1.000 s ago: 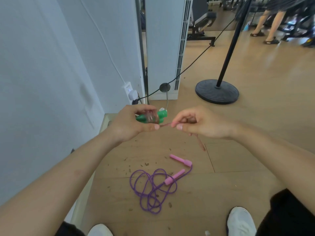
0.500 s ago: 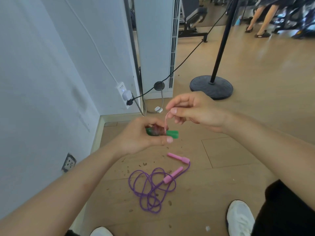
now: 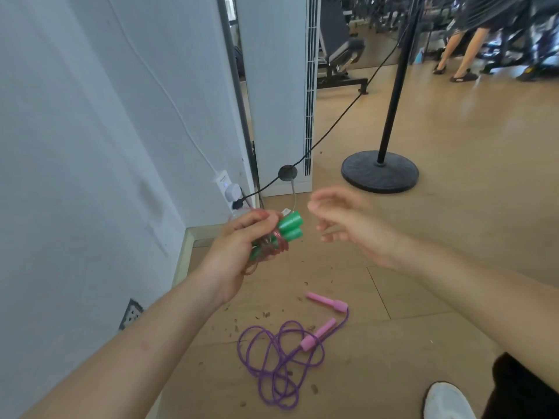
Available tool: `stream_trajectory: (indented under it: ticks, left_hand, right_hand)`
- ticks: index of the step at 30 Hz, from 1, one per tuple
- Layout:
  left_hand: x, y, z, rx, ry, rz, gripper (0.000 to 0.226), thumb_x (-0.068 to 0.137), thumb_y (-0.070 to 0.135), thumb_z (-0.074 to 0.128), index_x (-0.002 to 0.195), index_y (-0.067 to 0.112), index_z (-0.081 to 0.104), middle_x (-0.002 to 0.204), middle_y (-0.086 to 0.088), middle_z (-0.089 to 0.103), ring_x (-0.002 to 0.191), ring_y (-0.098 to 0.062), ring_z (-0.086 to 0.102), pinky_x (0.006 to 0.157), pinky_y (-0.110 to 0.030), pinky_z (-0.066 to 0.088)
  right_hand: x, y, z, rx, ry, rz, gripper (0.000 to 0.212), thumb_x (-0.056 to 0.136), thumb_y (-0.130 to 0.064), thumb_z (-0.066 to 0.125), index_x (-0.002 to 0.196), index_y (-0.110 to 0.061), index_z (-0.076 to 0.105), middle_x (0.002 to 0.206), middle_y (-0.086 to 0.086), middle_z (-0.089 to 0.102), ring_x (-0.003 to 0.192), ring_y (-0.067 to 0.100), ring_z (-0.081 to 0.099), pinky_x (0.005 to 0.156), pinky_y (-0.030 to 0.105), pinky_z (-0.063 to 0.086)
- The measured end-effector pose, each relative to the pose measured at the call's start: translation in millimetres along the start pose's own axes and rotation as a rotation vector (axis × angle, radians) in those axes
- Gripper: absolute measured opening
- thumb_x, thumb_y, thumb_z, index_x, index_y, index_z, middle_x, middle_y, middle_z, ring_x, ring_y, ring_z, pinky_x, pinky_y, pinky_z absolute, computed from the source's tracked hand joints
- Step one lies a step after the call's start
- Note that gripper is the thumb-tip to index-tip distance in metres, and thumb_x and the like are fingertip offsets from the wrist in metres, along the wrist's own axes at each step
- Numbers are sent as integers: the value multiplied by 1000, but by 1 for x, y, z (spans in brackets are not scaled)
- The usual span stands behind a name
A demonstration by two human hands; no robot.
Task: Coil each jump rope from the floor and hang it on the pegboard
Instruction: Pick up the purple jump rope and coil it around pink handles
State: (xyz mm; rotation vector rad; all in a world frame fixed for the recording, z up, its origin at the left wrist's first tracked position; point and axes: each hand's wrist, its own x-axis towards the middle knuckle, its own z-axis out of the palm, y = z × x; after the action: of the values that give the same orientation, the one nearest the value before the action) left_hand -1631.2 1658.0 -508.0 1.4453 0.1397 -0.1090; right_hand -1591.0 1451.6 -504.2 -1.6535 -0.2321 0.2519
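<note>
Sitting wrapped up in the left hand (image 3: 239, 246), the green-handled jump rope (image 3: 287, 231) looked pretty much coiled. Its reddish see-through cord was looped tight around the two green handles, which lay side by side and poked out up and to the right past the fingers. That grip was curled snug around the bundle. The right hand (image 3: 348, 225) hovered just beside the handle ends, a bit blurred, fingers spread loose and holding nothing. So the bundle lay left of the free hand with its long axis pointing roughly at it, and the left hand seemed the natural one to carry it off for hanging. No pegboard showed anywhere, so which way it had to go couldn't be told.

Lower down, the purple jump rope (image 3: 281, 358) lay in a loose tangle on the wooden floor (image 3: 423, 267), pink handles (image 3: 326, 303) at its right end, well below both hands. Probably next in line.

Around that: a white shoe (image 3: 447, 400) at bottom right, a wall (image 3: 90, 146) on the left, and further back a black stand base (image 3: 379, 172) with a black cable (image 3: 332, 125) strung across. None of it sat between the hands and either rope.
</note>
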Motion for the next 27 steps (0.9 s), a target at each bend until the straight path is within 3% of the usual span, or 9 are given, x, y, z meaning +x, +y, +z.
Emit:
stream_trajectory:
  ticks: [3,6,8,12,15,20,22,24,27]
  left_hand:
    - [-2,3,2,-61,-27,-57,23,89,17,69,109,7,68,100,-4,73,87,-24,68,76,-33,55]
    - [-3,2,5,-82,-66,-100,34,88,20,69,116,2,64,113,-16,71,98,-27,67,92,-43,52]
    - [-4,1,8,-73,-64,-104,32,90,23,67,115,3,66,112,-19,71,97,-29,66,94,-45,50]
    - [-4,-1,10,-64,-59,-86,25,91,24,66,109,7,69,95,-9,73,79,-20,67,75,-33,55]
    - [-4,1,7,-43,36,-15,28,90,18,70,111,1,65,100,-12,71,80,-22,71,69,-33,59]
    - [-2,1,-3,216,203,145,55,80,25,82,123,20,49,119,-5,56,99,-17,66,72,-31,62]
    - [-3,3,-5,313,157,229,55,83,27,79,129,37,51,129,1,44,115,-13,53,77,-22,59]
    - [-5,6,-6,409,100,282,61,83,32,77,133,53,50,139,7,35,132,-11,38,94,-18,49]
    - [-3,9,-9,392,117,249,88,76,39,80,144,59,29,152,13,24,143,-13,28,115,-43,37]
  right_hand:
    - [-6,7,12,-308,-108,-216,60,72,-44,81,126,-35,56,113,-12,62,100,8,66,85,37,59]
    - [-11,11,22,-385,-205,-388,67,75,-26,84,135,-28,53,126,-13,59,114,7,59,89,36,56]
    - [-11,13,25,-352,-192,-406,63,77,-17,82,134,-26,55,125,-8,60,113,13,60,86,42,57]
    - [-5,18,26,-352,-153,-411,58,79,-16,78,131,-30,57,113,-1,63,109,21,62,90,49,54]
    - [-2,19,24,-324,-196,-381,61,82,-17,75,136,-37,54,115,3,61,112,22,62,93,49,54]
    - [-1,22,24,-205,-248,-334,60,84,-7,74,137,-29,57,121,13,58,116,24,62,95,47,55]
    - [-2,21,23,-157,-276,-325,60,84,-3,74,137,-25,57,124,14,58,118,22,62,96,43,55]
    - [-3,18,24,-117,-306,-317,59,85,0,73,136,-25,58,127,12,59,117,20,63,93,38,56]
    - [-4,12,23,-39,-348,-288,60,85,6,69,138,-20,56,130,15,58,110,21,66,81,34,58]
